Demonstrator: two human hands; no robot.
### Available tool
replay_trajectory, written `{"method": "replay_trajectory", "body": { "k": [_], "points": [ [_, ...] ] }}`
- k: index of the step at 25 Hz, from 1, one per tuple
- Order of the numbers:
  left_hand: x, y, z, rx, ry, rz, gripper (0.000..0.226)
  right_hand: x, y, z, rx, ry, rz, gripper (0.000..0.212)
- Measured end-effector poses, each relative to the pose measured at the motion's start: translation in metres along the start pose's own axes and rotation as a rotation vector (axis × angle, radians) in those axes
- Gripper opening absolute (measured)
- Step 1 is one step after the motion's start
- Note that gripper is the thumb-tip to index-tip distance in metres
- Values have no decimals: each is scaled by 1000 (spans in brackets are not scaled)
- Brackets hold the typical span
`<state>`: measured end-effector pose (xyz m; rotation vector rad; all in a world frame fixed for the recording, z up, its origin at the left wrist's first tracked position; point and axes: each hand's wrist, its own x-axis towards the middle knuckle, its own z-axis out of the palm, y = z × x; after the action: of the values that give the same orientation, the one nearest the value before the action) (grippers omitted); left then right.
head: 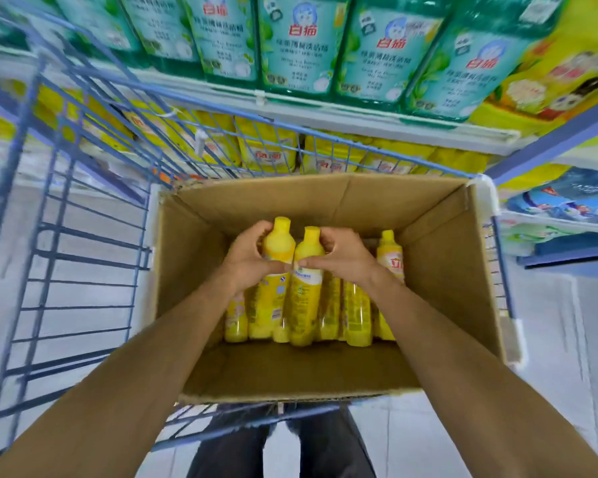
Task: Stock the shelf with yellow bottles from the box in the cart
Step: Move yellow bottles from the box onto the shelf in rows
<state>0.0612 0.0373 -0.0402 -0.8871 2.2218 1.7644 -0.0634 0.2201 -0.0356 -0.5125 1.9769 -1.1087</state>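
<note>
Both hands — L [247,258], R [342,258] — grip bottles [277,257] in box [439,243].

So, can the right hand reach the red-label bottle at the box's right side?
Probably yes: the red-label bottle stands uncovered just beside that wrist, box open above. But the right hand grips another bottle, so it must let go first.

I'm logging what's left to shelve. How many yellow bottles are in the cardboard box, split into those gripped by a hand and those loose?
Gripped yellow bottles, one in the left hand, one in the right hand: 2
Loose yellow bottles, some partly hidden under the arms: 4
Total: 6
</note>
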Motion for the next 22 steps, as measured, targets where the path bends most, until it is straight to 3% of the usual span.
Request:
{"method": "replay_trajectory", "body": {
  "k": [5, 12, 22],
  "points": [
    [-57, 110, -52, -85, -14, 149, 81, -56, -124, -43, 20, 50, -114, 46],
    [-128, 279, -119, -87, -43, 434, 63, -133, -293, -112, -75, 160, -342, 37],
    [-172, 478, -152, -74, 35, 798, 62, -199, -449, -214, -66, 354, -640, 45]
  ]
}}
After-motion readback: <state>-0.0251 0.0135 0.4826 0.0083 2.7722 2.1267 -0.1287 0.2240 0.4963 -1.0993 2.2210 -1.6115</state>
